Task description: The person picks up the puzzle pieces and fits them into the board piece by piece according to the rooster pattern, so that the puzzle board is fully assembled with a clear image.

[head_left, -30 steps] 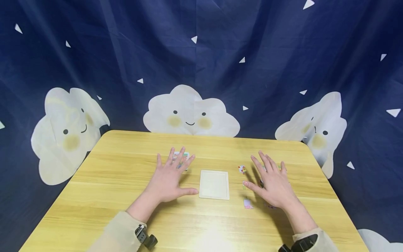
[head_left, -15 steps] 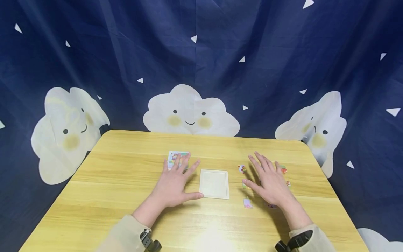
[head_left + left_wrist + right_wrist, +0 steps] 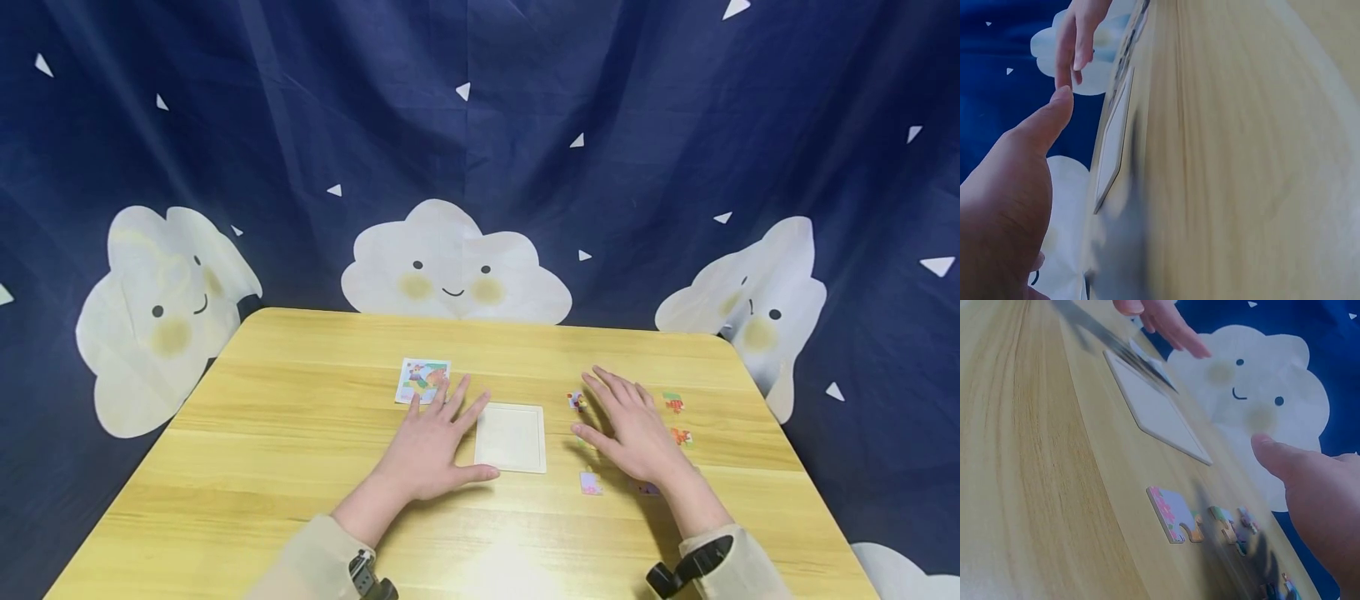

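Note:
My left hand (image 3: 431, 446), fingers spread and holding nothing, hovers just left of a white square puzzle tray (image 3: 510, 439). Its thumb reaches over the tray's near left corner, and its fingertips overlap the lower right of a printed picture card (image 3: 412, 377). Over the puzzle pieces on the right is my right hand (image 3: 637, 433), its fingers loosely extended with nothing between them. A lilac puzzle piece (image 3: 1169, 515) with pink flowers lies flat below its thumb in the right wrist view. Other pieces show around it, such as a red-and-green one (image 3: 673, 403); some are partly hidden beneath the hand.
Everything lies on a light wooden table (image 3: 247, 433). Behind its far edge hangs a dark blue curtain (image 3: 645, 100) printed with smiling white clouds (image 3: 457, 283). Each wrist carries a strapped black device (image 3: 690, 567).
The left hand has moved right and slightly nearer to me, uncovering most of the picture card. My right hand has shifted a little left, revealing puzzle pieces on its right side.

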Demonstrator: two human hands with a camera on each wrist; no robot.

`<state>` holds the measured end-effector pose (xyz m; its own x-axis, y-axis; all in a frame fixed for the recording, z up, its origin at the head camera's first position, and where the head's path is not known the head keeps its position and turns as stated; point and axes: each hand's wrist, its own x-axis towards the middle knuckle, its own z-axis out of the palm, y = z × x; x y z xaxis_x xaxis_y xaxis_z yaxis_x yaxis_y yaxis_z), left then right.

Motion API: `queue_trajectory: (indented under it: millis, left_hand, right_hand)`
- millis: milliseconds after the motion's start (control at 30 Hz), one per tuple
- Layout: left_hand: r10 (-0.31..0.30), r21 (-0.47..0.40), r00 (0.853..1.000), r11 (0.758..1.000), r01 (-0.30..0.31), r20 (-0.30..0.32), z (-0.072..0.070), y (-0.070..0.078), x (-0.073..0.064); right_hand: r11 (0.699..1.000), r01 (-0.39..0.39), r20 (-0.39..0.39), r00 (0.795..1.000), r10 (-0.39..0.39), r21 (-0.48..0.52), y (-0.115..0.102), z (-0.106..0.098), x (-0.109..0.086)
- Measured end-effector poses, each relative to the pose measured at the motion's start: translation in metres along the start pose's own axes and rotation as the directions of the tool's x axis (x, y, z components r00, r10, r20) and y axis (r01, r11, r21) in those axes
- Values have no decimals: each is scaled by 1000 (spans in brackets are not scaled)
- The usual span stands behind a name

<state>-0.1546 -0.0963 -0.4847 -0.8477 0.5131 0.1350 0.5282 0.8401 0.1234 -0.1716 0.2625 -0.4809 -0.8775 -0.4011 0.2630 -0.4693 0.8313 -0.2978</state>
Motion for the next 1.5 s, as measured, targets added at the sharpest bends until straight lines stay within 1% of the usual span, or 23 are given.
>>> queue_trajectory:
  millis: [133,267,500,700,800,1033,1267,1500]
  left_hand:
    - [1,-17,1000,1000,-1,5,3,4,1]
    - [-1,-34,999,999,2,33,6,7,3]
    - [-4,-27,998,1000,6,63,13,12,5]
    - [-4,-20,997,1000,6,78,17,16,8]
    - [-4,-20,997,1000,6,81,17,17,9]
    - [-20,-34,993,999,24,120,18,19,10]
    - [-32,-37,989,999,37,142,19,18,11]
    - [-30,-40,988,999,36,150,18,18,11]
  right_hand:
    - [1000,10,0,1000,-10,15,1,2,2]
    - [1000,8,5,1000,-8,30,1,3,4]
    - [998,-16,35,999,14,56,1,7,5]
    - [998,-39,57,998,36,52,3,9,8]
    - [998,-42,63,997,39,51,5,10,9]
    - [998,-39,71,997,36,39,11,14,14]
    - [999,-31,81,996,30,11,18,17,19]
    - [999,-45,85,995,43,27,23,20,23]
